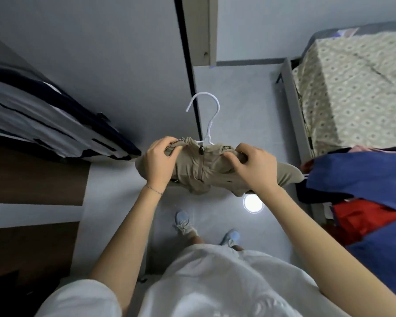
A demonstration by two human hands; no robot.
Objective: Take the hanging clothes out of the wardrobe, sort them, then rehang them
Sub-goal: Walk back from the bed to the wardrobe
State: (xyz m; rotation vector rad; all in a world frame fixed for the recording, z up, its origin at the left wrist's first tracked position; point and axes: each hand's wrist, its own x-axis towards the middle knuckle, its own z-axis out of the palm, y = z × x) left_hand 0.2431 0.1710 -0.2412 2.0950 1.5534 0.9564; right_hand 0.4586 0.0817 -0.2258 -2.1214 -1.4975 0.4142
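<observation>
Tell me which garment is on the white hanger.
The beige garment, gripped by left hand and right hand; the striped garment at left and blue garment at right are untouched.

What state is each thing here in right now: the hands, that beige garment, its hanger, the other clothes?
Left hand: grips the garment's bunched left end.
Right hand: grips its right end.
Beige garment: bunched on the hanger, held above the floor.
White hanger: hook free, caught on nothing.
Striped clothes: at the left, untouched.
Blue and red clothes: heaped at the right, untouched.
</observation>
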